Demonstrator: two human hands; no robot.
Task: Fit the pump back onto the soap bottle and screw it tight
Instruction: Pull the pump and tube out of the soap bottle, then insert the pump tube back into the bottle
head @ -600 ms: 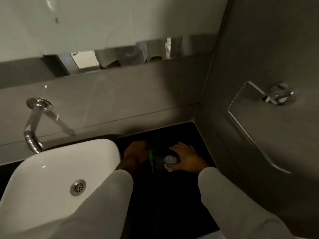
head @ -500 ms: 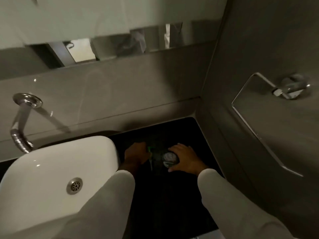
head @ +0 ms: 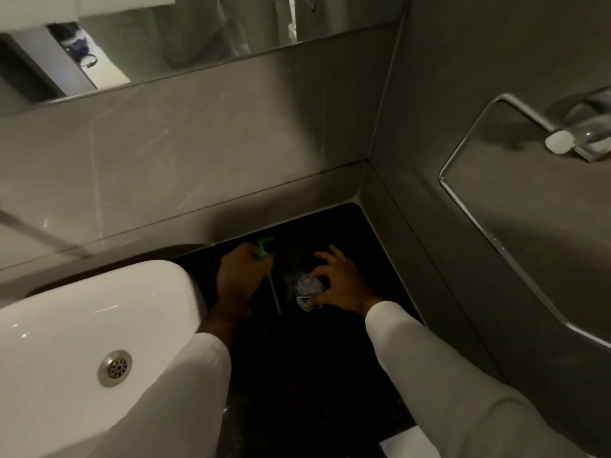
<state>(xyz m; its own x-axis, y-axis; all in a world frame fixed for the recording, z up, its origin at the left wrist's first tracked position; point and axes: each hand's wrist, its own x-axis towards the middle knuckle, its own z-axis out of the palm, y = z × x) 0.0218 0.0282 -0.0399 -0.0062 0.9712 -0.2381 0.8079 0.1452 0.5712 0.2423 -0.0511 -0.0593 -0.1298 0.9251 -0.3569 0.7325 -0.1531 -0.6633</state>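
The soap bottle [head: 306,290] stands on the black counter [head: 310,375] in the corner, seen from above with its neck uncovered. My right hand [head: 340,282] grips it from the right side. My left hand [head: 236,276] holds the green pump [head: 264,247] by its head, a little left of the bottle. The pump's thin dip tube [head: 275,297] slants down toward me, apart from the bottle's neck. The bottle's body is mostly lost in the dark.
A white basin [head: 89,328] with a metal drain [head: 114,368] sits left of my left arm. Grey tiled walls close the corner behind and to the right. A chrome rail [head: 469,206] juts from the right wall. A mirror [head: 185,38] runs above.
My left hand has lifted the pump, so its green head and dip tube now show clearly beside the bottle. The view has shifted right and down. My right hand stays on the bottle.
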